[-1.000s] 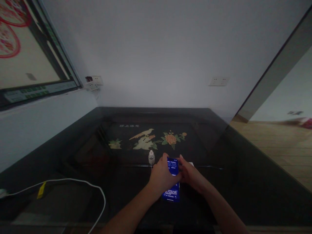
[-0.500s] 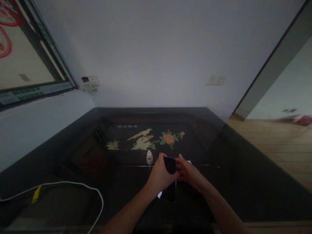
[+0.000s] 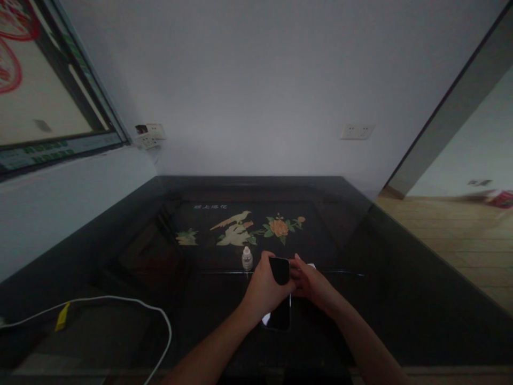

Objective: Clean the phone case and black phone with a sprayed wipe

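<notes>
A black smartphone [image 3: 279,316] is gripped by my left hand [image 3: 265,289], whose thumb crosses over the dark screen. A pale reflection shows near the phone's lower left corner. My right hand [image 3: 315,289] meets the phone's right edge with bent fingers, close to the left thumb; the fingertips are partly hidden. Just past the right hand, a small white item [image 3: 311,265] peeks out, mostly covered. A small clear bottle with a white cap [image 3: 247,259] stands upright on the table, left of the phone's top end.
The glossy black table [image 3: 385,299] carries an inlaid bird-and-flower picture [image 3: 236,232]. A white cable [image 3: 120,298] with a yellow tag [image 3: 61,316] curves across the left front. Wall sockets [image 3: 356,131] sit above the far edge, and a window [image 3: 48,80] is at left.
The view shifts very slightly. Both hands keep the same hold around the phone, and the bottle stays in place.
</notes>
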The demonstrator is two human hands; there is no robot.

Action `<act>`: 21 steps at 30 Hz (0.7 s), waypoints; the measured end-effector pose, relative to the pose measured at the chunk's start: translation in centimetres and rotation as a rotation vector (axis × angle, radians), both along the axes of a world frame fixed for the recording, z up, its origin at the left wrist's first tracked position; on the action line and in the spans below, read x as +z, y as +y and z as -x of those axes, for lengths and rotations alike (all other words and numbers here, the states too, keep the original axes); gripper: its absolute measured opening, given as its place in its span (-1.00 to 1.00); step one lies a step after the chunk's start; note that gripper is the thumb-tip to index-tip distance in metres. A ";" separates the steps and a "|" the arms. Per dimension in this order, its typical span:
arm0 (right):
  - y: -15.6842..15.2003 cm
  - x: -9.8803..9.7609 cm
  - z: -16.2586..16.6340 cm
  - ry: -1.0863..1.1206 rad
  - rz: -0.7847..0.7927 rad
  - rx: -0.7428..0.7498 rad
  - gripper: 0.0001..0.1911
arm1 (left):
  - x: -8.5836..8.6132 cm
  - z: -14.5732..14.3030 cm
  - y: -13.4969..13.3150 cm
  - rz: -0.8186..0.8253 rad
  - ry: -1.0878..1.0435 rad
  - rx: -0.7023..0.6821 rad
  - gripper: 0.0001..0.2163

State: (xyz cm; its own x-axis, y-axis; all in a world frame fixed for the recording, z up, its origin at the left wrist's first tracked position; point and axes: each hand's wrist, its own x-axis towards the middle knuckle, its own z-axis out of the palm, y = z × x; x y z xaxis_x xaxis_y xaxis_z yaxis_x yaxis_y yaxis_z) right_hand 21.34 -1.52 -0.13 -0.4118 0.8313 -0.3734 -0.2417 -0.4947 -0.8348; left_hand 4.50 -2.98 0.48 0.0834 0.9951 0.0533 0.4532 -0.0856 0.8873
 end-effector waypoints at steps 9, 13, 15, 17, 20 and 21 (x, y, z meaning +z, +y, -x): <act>-0.2 0.4 0.1 -0.007 -0.026 0.036 -0.51 | 0.2 0.2 -0.1 0.009 -0.012 -0.004 -0.45; -0.4 0.5 0.2 -0.024 -0.027 0.024 -0.52 | 0.2 0.2 0.0 0.017 -0.017 -0.004 -0.45; -0.5 0.4 0.2 -0.033 -0.037 0.012 -0.54 | 0.1 0.1 0.0 0.013 -0.020 0.000 -0.44; -0.5 0.2 0.2 -0.072 -0.057 -0.008 -0.55 | 0.0 0.1 0.0 0.010 -0.036 0.009 -0.42; -0.3 0.0 0.0 -0.169 -0.115 -0.010 -0.52 | 0.0 0.3 -0.1 0.025 -0.089 -0.016 -0.40; -0.3 -0.1 -0.1 -0.192 -0.136 0.001 -0.52 | 0.0 0.3 -0.2 0.030 -0.112 -0.040 -0.39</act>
State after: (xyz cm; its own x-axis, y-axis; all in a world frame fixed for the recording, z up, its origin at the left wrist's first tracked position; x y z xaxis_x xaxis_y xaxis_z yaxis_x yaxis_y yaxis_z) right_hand 21.40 -1.79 -0.22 -0.3452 0.8789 -0.3292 -0.0718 -0.3744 -0.9245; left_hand 4.15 -3.19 0.44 0.1186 0.9923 0.0350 0.3479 -0.0746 0.9346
